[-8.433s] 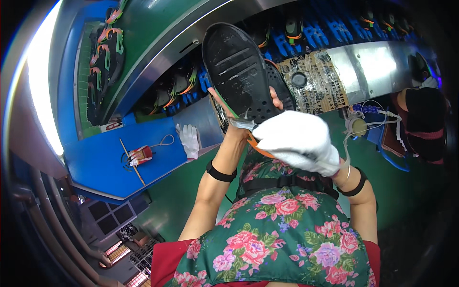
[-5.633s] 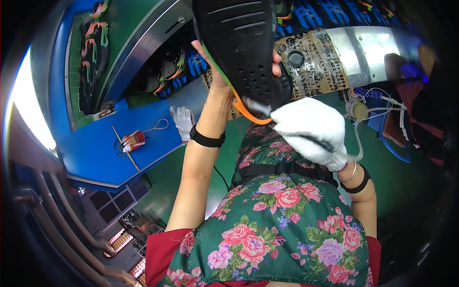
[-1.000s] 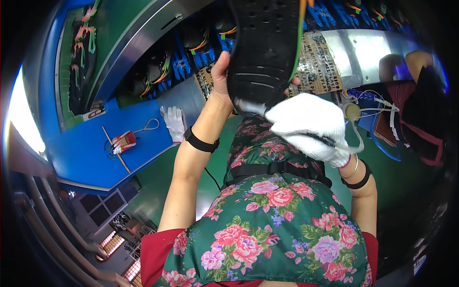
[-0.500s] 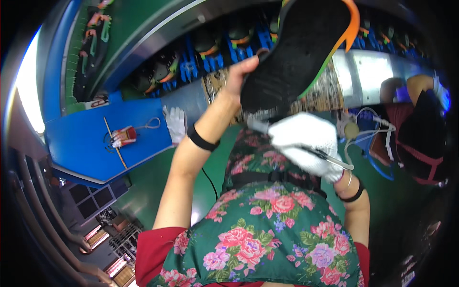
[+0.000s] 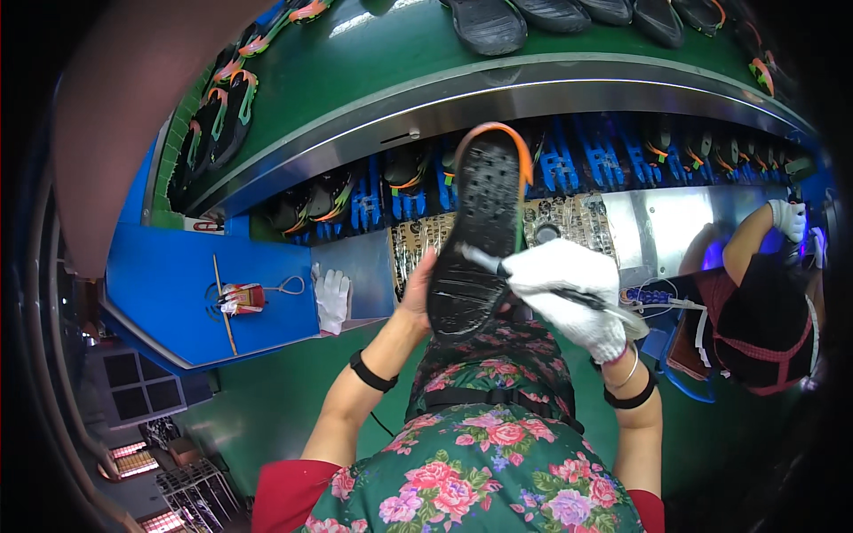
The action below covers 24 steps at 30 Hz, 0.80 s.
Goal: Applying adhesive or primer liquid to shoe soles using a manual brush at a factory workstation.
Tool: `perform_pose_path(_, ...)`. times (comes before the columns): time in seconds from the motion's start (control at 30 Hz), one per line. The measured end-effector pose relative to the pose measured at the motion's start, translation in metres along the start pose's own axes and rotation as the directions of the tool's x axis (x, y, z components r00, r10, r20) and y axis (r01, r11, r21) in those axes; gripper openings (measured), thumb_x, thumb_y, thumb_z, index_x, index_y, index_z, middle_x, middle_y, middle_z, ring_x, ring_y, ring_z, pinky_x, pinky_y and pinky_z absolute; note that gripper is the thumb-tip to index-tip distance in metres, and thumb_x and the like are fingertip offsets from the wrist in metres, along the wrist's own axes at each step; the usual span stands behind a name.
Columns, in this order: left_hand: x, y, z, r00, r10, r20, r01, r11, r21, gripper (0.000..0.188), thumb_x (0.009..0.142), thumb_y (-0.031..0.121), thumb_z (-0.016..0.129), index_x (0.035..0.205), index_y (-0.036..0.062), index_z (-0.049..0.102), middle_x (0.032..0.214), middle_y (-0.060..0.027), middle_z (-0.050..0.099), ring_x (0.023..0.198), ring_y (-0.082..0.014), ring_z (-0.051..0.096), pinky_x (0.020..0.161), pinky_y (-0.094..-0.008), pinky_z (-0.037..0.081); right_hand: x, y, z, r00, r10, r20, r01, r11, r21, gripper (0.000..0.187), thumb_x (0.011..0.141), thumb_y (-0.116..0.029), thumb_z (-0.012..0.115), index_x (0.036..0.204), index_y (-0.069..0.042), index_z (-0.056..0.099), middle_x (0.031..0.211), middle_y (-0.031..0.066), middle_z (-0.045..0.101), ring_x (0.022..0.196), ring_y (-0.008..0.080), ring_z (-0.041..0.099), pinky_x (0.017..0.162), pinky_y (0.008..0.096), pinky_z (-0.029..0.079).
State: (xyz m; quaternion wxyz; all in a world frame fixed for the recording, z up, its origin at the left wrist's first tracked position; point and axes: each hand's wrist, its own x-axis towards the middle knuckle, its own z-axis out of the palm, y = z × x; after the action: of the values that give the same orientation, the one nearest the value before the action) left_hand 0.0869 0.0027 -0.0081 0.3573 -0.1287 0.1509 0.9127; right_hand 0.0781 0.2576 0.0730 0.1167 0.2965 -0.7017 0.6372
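Observation:
A black shoe sole (image 5: 489, 209) with an orange and green rim is held up in front of me. Its far half has rows of small holes, and its near half looks wet and shiny. My bare left hand (image 5: 416, 289) grips its left edge near the close end; some fingers are hidden behind it. In a white knitted glove, my right hand (image 5: 569, 289) is closed around a brush (image 5: 482, 259) with a pale tip and a thin tube at the back. The brush tip lies against the middle of the sole.
Beyond stands a green conveyor (image 5: 355, 84) with several black soles. Shoes on blue racks (image 5: 364, 200) line the shelf below it. On the left, a blue table (image 5: 169, 284) carries a red container with a stick; a white glove (image 5: 332, 300) lies beside it. A co-worker (image 5: 755, 302) is at right.
The sole has come down lower in view and its inner face shows more. The brush has shifted from its near end to its middle. More of the conveyor is in view.

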Motion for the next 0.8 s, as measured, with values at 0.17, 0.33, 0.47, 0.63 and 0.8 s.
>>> perform_pose_path(0.17,-0.021,0.066,0.053,0.891,0.021,0.454,-0.124,0.972,0.199,0.137,0.070,0.061,0.089,0.160,-0.0043,0.009,0.156,-0.0391,0.026,0.118,-0.0562,0.060,0.091,-0.0589,0.062,-0.025,0.010,-0.004,0.842,0.432,-0.324,-0.229,0.830,0.509,0.016,0.080,0.011,0.075,0.094,0.004,0.078,0.103,0.0187,0.077,0.091,0.0226,0.075,0.083,0.0324,0.061)
perform_pose_path(0.33,0.031,0.169,0.087,0.740,0.249,0.625,-0.445,0.878,0.178,0.120,0.081,0.080,0.065,0.161,0.0015,0.022,0.157,-0.0389,0.025,0.121,-0.0480,0.059,0.082,-0.0467,0.066,-0.047,0.040,0.014,0.775,0.565,-0.284,-0.320,0.738,0.594,0.024,0.082,0.010,0.074,0.106,0.007,0.076,0.107,0.0193,0.077,0.091,0.0203,0.074,0.083,0.0303,0.061)
perform_pose_path(0.47,0.055,0.224,0.088,0.706,0.613,0.355,-0.562,0.790,-0.246,0.107,0.096,0.073,0.050,0.165,0.0036,0.007,0.167,-0.0318,0.008,0.152,-0.0511,0.021,0.125,-0.0585,0.029,-0.064,0.059,0.038,0.766,0.596,-0.239,-0.367,0.712,0.598,0.025,0.082,0.009,0.074,0.107,0.007,0.076,0.108,0.0173,0.077,0.092,0.0204,0.074,0.086,0.0310,0.060)
perform_pose_path(0.63,0.080,0.199,0.090,0.643,0.756,0.124,-0.682,0.638,-0.358,0.103,0.103,0.060,0.046,0.162,0.0023,-0.017,0.170,-0.0274,0.006,0.156,-0.0447,0.019,0.128,-0.0542,0.024,-0.097,0.066,0.044,0.695,0.684,-0.221,-0.417,0.634,0.652,0.025,0.082,0.011,0.073,0.107,0.007,0.076,0.107,0.0180,0.077,0.092,0.0215,0.074,0.086,0.0322,0.060)
perform_pose_path(0.8,0.129,0.163,0.129,0.554,0.813,0.175,-0.798,0.459,0.391,0.066,0.102,0.029,0.057,0.153,-0.0073,0.038,0.150,-0.0257,0.048,0.124,-0.0341,0.060,0.111,-0.0465,0.051,-0.114,0.061,0.042,0.651,0.722,-0.232,-0.409,0.592,0.694,0.024,0.082,0.010,0.074,0.106,0.009,0.075,0.105,0.0203,0.077,0.089,0.0224,0.075,0.079,0.0313,0.062)
